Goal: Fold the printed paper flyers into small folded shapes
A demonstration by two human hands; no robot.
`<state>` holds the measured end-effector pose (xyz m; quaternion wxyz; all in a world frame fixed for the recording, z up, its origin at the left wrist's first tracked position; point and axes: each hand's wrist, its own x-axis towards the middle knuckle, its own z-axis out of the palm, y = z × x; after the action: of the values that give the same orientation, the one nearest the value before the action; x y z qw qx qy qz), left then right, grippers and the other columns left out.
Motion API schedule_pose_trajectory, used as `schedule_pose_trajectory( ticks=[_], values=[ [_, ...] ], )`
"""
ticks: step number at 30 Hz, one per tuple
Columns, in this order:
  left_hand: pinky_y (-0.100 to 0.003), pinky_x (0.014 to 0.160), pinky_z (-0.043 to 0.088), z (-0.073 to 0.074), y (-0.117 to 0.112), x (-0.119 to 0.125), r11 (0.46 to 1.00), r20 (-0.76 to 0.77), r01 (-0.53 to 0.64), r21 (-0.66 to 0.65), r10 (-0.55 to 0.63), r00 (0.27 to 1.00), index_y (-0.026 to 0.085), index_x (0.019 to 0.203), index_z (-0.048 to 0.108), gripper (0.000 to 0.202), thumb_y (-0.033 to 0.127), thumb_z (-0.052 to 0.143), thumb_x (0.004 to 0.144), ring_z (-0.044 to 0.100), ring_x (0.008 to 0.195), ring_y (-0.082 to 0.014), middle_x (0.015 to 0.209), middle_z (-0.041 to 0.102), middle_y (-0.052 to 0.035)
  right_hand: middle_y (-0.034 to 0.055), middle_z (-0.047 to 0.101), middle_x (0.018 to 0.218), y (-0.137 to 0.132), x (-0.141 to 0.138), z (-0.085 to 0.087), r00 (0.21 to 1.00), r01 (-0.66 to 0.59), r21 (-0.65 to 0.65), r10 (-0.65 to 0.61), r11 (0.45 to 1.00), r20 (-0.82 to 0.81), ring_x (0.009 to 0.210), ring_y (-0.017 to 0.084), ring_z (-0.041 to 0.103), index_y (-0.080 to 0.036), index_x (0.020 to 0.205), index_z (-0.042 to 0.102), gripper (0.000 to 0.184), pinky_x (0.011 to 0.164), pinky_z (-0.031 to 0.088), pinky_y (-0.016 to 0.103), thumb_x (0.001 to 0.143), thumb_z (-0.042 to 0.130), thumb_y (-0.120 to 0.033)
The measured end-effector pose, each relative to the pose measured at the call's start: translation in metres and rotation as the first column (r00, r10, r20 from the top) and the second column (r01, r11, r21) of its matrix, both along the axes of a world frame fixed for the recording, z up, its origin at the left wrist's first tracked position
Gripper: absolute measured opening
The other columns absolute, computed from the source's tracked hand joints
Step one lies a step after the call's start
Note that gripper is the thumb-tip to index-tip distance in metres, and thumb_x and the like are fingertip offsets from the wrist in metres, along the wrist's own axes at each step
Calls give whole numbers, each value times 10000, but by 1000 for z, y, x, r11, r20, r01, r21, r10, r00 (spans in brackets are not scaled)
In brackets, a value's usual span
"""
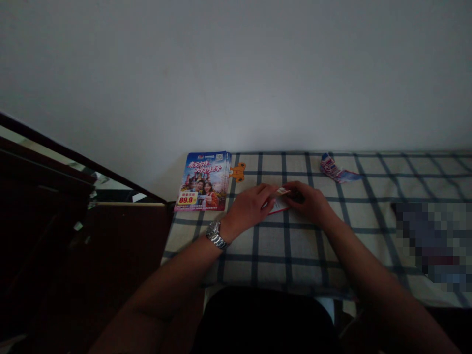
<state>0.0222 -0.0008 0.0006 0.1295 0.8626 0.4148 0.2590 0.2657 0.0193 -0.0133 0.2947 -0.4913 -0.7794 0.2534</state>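
My left hand (252,204), with a metal-band watch (217,235) on the wrist, has its fingers curled at the left side of a small piece of paper (279,204). The paper is white with a red lower edge. From the other side my right hand (308,200) grips it, thumb and fingers bent together near its upper corner. Both hands cover much of the paper, and how it is folded cannot be made out. Left of them lies a stack of printed flyers (202,182) with a blue and pink cover.
A checked cloth (273,246) covers the table, which meets a pale wall (258,73). An orange bear figure (237,172) lies beside the flyers. Farther right is a folded printed paper (337,169). A blurred-out dark object (431,241) is at the right edge.
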Motion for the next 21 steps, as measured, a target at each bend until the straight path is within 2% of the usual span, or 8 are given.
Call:
schedule_pose_trajectory(
  ticks=[3, 6, 12, 16, 21],
  values=[
    [-355, 900, 593, 0, 1, -1, 999, 38, -42, 0, 42, 998, 236, 1377, 512, 311, 242, 471, 1069, 693, 1063, -211, 1283, 664, -80, 37, 776, 910, -1, -2, 2, 1000, 19, -25, -19, 1000, -1, 792, 216, 730, -250, 1069, 659, 221, 719, 572, 323, 864, 705, -320],
    [-366, 924, 598, -1, 4, -3, 997, 91, -74, 23, 71, 993, 231, 1324, 505, 307, 142, 452, 1035, 673, 1108, -219, 1292, 629, -92, 28, 779, 912, -2, -2, 3, 999, 38, -55, -40, 998, -35, 780, 211, 733, -260, 1062, 616, 247, 702, 569, 316, 853, 726, -331],
    [-387, 969, 603, -2, 8, -5, 995, 89, -96, 26, 93, 992, 206, 1157, 598, 263, 60, 429, 1019, 642, 1171, -223, 1362, 552, -100, 24, 778, 927, -3, -1, 3, 996, 31, -99, -39, 995, -82, 792, 205, 729, -260, 1031, 578, 232, 724, 567, 324, 864, 726, -323],
    [-440, 1042, 583, -5, 9, -7, 991, 75, -117, 59, 112, 991, 209, 1230, 623, 239, 136, 501, 1038, 605, 1248, -249, 1402, 520, -113, 32, 756, 907, -1, -1, 1, 999, 6, -83, -9, 997, -32, 780, 206, 703, -249, 1011, 614, 165, 728, 553, 335, 884, 700, -311],
    [-586, 1217, 428, -8, 10, -8, 984, -7, -136, 116, 137, 990, 203, 1226, 658, 225, 252, 631, 1008, 431, 1464, -343, 1580, 392, -136, 37, 726, 882, 2, 1, -3, 998, -22, -24, 23, 999, 61, 802, 213, 681, -237, 999, 672, 119, 726, 531, 334, 905, 694, -307]
  ],
)
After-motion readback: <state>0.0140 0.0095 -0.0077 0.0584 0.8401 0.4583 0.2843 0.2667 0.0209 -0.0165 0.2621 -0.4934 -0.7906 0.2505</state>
